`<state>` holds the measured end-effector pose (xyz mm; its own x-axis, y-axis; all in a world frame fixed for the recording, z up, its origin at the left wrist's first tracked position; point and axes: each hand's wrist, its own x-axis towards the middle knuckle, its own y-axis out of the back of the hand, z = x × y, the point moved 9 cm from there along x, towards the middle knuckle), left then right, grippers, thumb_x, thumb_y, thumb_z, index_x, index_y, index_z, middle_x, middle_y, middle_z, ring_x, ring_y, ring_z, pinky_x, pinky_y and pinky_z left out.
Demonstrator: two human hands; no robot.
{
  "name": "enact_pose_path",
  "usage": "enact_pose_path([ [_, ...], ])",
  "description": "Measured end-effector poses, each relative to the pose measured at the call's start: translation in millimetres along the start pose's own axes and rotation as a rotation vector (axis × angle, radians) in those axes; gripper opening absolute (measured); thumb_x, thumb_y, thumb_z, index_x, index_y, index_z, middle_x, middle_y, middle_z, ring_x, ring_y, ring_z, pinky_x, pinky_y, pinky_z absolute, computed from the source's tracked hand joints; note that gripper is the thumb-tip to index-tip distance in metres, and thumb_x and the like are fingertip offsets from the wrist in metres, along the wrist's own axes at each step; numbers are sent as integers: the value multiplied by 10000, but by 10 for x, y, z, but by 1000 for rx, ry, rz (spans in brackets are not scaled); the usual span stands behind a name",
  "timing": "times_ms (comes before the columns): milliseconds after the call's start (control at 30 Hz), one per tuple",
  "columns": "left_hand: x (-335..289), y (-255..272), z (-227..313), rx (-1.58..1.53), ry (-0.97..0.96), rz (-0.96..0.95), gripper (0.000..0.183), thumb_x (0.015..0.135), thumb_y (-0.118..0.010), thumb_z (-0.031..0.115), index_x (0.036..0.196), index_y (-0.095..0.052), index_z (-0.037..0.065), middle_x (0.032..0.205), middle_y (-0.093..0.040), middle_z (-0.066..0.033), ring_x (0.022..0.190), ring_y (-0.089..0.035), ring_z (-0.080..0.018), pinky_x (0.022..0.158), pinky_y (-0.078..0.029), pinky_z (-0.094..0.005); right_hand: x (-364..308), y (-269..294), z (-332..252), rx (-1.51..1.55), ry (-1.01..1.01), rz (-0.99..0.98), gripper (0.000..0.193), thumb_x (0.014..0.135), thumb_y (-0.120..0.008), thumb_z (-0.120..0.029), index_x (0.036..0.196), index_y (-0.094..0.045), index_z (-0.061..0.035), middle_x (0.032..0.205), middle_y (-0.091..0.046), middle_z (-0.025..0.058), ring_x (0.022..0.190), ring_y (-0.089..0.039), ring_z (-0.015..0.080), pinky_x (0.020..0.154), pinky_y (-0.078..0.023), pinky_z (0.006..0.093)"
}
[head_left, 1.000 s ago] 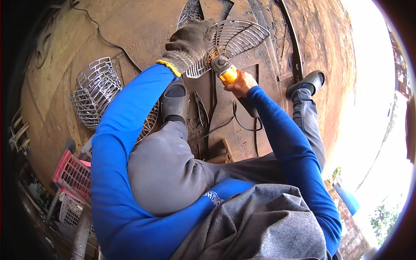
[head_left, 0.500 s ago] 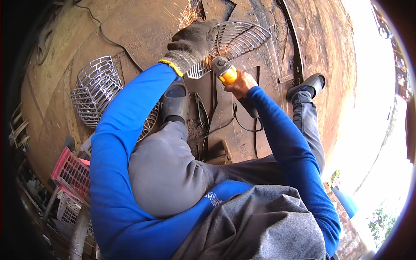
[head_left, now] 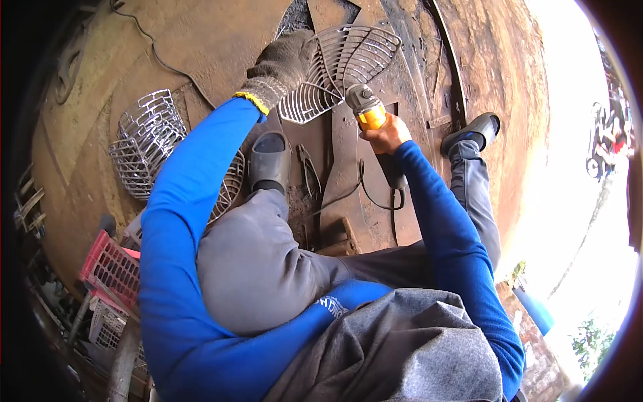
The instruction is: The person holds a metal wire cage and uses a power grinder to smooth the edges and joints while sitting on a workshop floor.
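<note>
Some white lettering (head_left: 331, 305), partly lost in folds, is carried across the front of the blue shirt (head_left: 281, 365). Farther out, a pair of pliers (head_left: 305, 157) is seen lying beside a grey slipper (head_left: 270, 162). A yellow-bodied angle grinder (head_left: 372, 118) is gripped by the bare right hand (head_left: 388, 137), its head set just beside the fan-shaped metal grille (head_left: 355, 55); whether contact is made cannot be told. The grille is clamped at its left side by the gloved left hand (head_left: 278, 67), over the brown floor (head_left: 228, 40).
</note>
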<state>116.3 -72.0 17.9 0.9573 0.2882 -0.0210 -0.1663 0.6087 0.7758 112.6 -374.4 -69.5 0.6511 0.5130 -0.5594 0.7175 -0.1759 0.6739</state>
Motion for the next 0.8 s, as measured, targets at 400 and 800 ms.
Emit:
enact_pose_path([
  [400, -335, 1891, 655, -83, 39, 229, 395, 1026, -598, 394, 1204, -695, 54, 1095, -740, -178, 1032, -697, -343, 908, -529, -414, -1788, 1715, -469, 1098, 112, 178, 396, 808, -794, -196, 1116, -635, -5, 864, -677, 74, 697, -693, 207, 666, -583, 359],
  [800, -2051, 3818, 2072, -639, 26, 597, 387, 977, -715, 392, 1145, -704, 44, 785, -586, 10, 497, -487, -38, 456, -404, -209, -1767, 1849, -619, 1937, 459, 161, 453, 946, -712, -343, 1217, -513, -39, 1014, -637, 139, 838, -698, 300, 747, -617, 483],
])
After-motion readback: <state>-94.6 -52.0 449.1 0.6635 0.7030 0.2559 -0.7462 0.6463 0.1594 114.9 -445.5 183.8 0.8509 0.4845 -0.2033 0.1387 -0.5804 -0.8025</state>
